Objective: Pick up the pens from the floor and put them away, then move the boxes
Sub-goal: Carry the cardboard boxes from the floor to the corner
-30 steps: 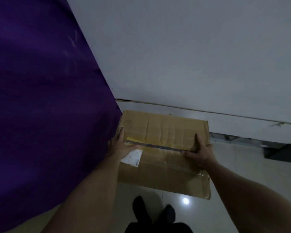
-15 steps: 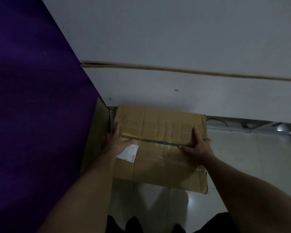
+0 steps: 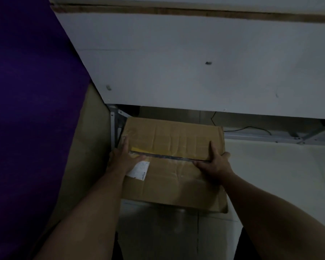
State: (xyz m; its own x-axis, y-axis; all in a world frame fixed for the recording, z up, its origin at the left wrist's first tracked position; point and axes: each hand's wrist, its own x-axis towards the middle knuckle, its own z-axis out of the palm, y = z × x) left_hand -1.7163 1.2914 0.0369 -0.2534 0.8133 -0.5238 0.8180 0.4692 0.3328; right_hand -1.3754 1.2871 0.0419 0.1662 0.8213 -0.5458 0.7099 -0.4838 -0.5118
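1. You have carried the cardboard box (image 3: 174, 164) forward and lower over the last second: a second ago it hung against the wall with your feet below it, and now its far edge reaches toward the dark gap under the white desk (image 3: 195, 62). I read that as the boxes step under way, with the set-down close; no pens show anywhere in view.
2. Nearest you, the pale tiled floor (image 3: 270, 175) lies under the box's near edge, which looks clear of it, though the light is too dim to be sure.
3. Your left hand (image 3: 123, 159) grips the box's left end, thumb along the top seam beside a white label (image 3: 139, 169), the other fingers hidden round the side.
4. Your right hand (image 3: 215, 162) grips the right end the same way, thumb laid up on the top flap, fingers curled past the edge.
5. Beyond your left hand stands a purple panel (image 3: 26, 109), with a metal desk frame (image 3: 281, 136) past your right.
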